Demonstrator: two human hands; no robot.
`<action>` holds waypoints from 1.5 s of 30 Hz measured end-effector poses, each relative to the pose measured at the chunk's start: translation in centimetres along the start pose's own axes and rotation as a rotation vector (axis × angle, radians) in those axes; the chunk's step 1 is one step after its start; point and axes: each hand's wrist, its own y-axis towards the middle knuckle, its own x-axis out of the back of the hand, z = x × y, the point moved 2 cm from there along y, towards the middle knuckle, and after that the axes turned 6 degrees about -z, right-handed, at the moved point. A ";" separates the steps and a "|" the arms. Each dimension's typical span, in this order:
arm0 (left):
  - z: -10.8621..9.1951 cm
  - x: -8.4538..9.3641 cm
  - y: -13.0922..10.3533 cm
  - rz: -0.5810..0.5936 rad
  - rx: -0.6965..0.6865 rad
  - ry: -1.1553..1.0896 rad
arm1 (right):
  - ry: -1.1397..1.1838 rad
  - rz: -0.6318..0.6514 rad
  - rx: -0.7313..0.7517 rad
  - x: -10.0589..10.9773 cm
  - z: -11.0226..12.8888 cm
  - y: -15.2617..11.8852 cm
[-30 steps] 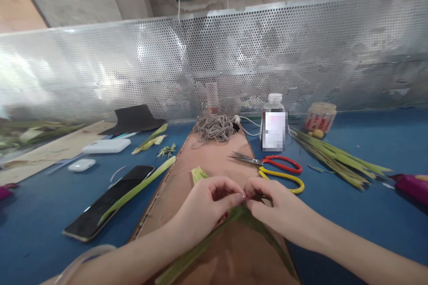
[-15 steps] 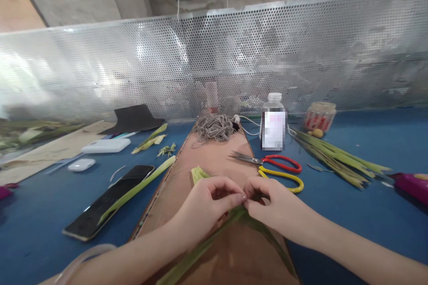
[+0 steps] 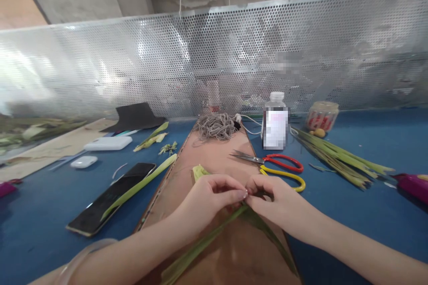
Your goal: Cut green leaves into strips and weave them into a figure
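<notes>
Over a brown board (image 3: 234, 258), my left hand (image 3: 217, 193) and my right hand (image 3: 272, 193) meet fingertip to fingertip, both closed in a pinch. Between them they grip a long green leaf strip (image 3: 203, 245), whose two ends hang down toward me in an upturned V. The exact spot they pinch is mostly covered by the fingers. A paler leaf end (image 3: 199, 171) pokes out behind my left hand. Just beyond my right hand lie scissors (image 3: 284, 164) with one red and one yellow handle, blades pointing left.
Grey cord (image 3: 216, 127) lies heaped at the board's far end. A bottle (image 3: 276, 124), a jar (image 3: 323, 116) and a leaf bundle (image 3: 341, 158) are to the right. Left are a phone (image 3: 103, 200) with a leaf strip across it and a white case (image 3: 109, 143). A perforated metal screen (image 3: 214, 62) stands behind.
The hands keep their pinch on the leaf strip, with only a slight shift of the fingertips. The whole view has moved a little; the objects on the table lie as before.
</notes>
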 end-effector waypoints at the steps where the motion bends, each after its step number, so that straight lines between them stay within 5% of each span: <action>1: -0.1 0.0 0.0 0.000 -0.011 -0.003 | 0.006 -0.002 -0.003 0.0 0.0 0.0; 27: 0.1 0.4 0.4 -0.023 -0.021 0.111 | -0.030 -0.055 -0.009 -0.2 -1.7 0.4; 37: 0.4 0.2 0.5 0.022 0.073 -0.075 | -0.032 -0.063 -0.010 0.0 -1.3 0.4; 45: 0.3 0.1 0.2 0.026 0.014 -0.025 | 0.079 -0.044 -0.050 0.0 -0.8 0.3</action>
